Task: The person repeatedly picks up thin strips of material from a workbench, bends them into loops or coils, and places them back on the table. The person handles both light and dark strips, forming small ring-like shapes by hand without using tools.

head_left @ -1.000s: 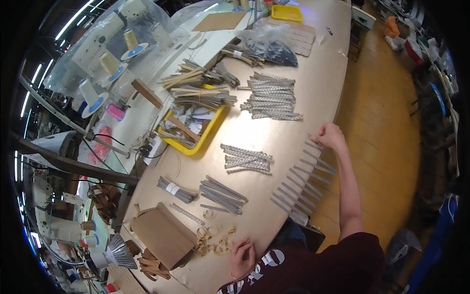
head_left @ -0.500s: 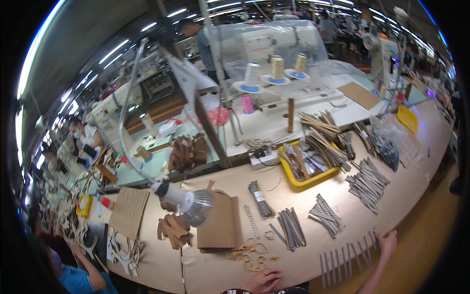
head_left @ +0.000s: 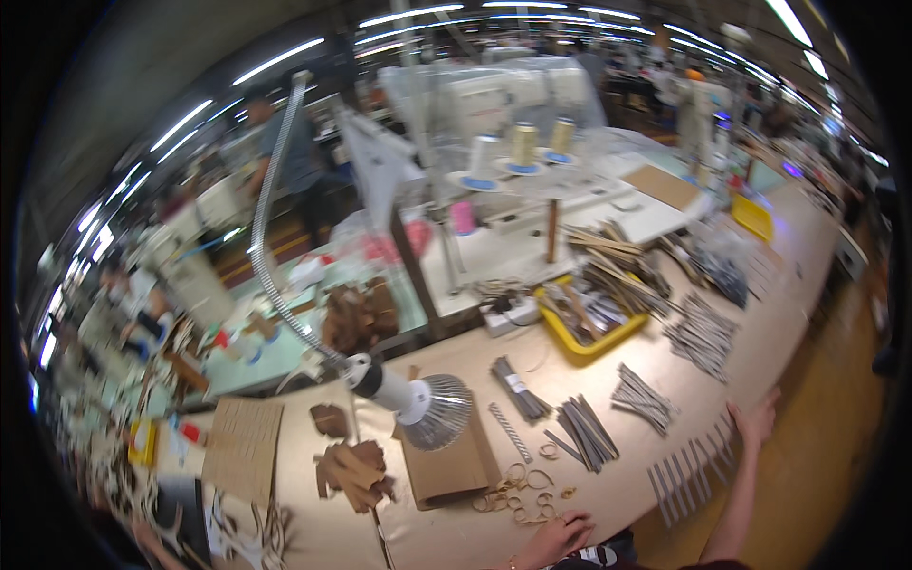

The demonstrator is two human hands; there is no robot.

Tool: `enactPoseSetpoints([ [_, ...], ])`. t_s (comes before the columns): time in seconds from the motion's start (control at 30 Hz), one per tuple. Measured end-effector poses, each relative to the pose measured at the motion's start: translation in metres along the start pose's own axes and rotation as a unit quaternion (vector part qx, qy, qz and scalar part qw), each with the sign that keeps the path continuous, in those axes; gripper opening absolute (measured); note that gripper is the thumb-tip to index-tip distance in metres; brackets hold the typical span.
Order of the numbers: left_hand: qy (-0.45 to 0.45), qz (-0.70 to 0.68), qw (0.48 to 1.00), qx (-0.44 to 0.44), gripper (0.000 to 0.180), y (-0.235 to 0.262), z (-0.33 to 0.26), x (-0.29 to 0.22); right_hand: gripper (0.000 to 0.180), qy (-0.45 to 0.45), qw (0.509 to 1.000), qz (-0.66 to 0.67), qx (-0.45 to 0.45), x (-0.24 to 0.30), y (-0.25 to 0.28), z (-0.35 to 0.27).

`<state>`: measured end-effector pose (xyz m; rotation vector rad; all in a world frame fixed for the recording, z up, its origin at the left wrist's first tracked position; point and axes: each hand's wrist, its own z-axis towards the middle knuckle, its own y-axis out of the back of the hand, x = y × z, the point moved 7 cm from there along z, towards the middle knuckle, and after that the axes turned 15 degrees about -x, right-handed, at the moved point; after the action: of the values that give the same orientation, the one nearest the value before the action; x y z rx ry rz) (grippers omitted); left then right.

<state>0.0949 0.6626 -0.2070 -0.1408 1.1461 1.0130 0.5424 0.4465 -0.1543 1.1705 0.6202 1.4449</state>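
My left hand (head_left: 560, 540) lies at the table's near edge with its fingers loosely stretched out, just below several thin tan rings (head_left: 521, 494). It holds nothing. Farther right, my right hand (head_left: 755, 420) is at the table's edge, its thumb and fingers apart. Its thumb side reaches the last of several narrow grey strips (head_left: 691, 472) set side by side along the edge. Whether it touches that strip is too blurred to tell. Loose grey strips (head_left: 589, 434), a banded grey bundle (head_left: 520, 388) and a patterned strip (head_left: 510, 432) lie beyond the hands.
A lamp (head_left: 439, 410) on a bendable neck hangs over a brown board (head_left: 465, 465). Brown scraps (head_left: 356, 475) lie left of it. A yellow tray (head_left: 591, 350) holds strips and tools. Patterned strips (head_left: 703, 337) lie right of it. Thread cones (head_left: 523, 147) stand on the white bench behind.
The whole view has swung and tilted, so the table appears turned. My left hand remains by the rings and my right hand by the row's end. Nothing is visibly picked up or let go.
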Motion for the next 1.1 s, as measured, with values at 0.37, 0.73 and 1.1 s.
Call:
enactPoseSetpoints([
  [0.37, 0.013, -0.053, 0.998, -0.022, 0.012, 0.027, 0.028, -0.039, 0.024, 0.264, 0.910, 0.315, 0.062, 0.172, 0.074, -0.187],
  [0.73, 0.044, -0.095, 0.994, -0.005, 0.011, 0.031, 0.028, -0.038, 0.028, 0.237, 0.905, 0.326, 0.134, 0.178, 0.084, -0.238],
  [1.1, 0.037, -0.089, 0.995, -0.005, 0.012, 0.030, 0.029, -0.037, 0.025, 0.246, 0.908, 0.266, 0.211, 0.172, 0.062, -0.265],
])
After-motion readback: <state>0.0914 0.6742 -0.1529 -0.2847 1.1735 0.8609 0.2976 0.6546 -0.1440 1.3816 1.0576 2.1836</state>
